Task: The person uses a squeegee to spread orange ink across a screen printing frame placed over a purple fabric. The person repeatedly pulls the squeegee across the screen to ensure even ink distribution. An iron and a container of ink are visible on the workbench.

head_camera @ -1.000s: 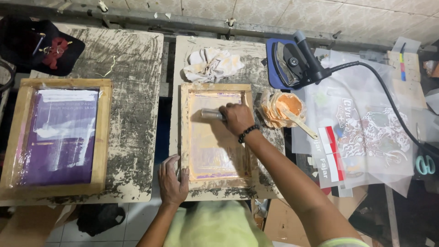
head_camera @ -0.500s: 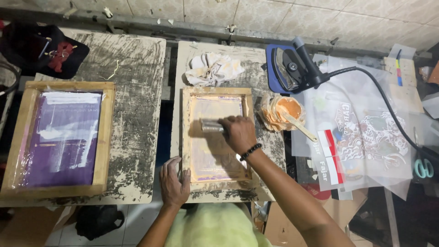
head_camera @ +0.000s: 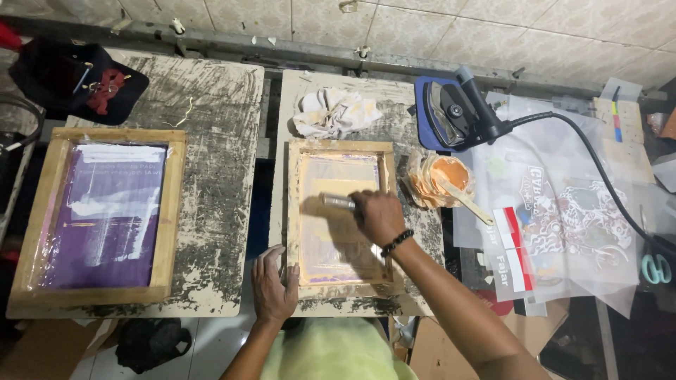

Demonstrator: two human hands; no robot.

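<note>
A wooden screen-printing frame (head_camera: pixel 294 211) with an orange-tinted mesh lies on the middle table. My right hand (head_camera: pixel 377 215) grips a squeegee (head_camera: pixel 338 203) with a metal handle, pressed across the mesh about halfway down the frame. My left hand (head_camera: pixel 273 283) rests flat on the frame's lower left corner. A black bead bracelet sits on my right wrist.
A second wooden frame (head_camera: pixel 172 204) with purple mesh lies on the left table. A crumpled rag (head_camera: pixel 332 112) sits behind the middle frame. To the right are an orange ink tub with a stick (head_camera: pixel 445 180), a clothes iron (head_camera: pixel 458 111), printed transparent films (head_camera: pixel 563 218) and scissors (head_camera: pixel 656 267).
My right hand has drawn the squeegee down the mesh toward me, from near the top of the frame to its middle. My left hand has stayed on the frame's lower left corner.
</note>
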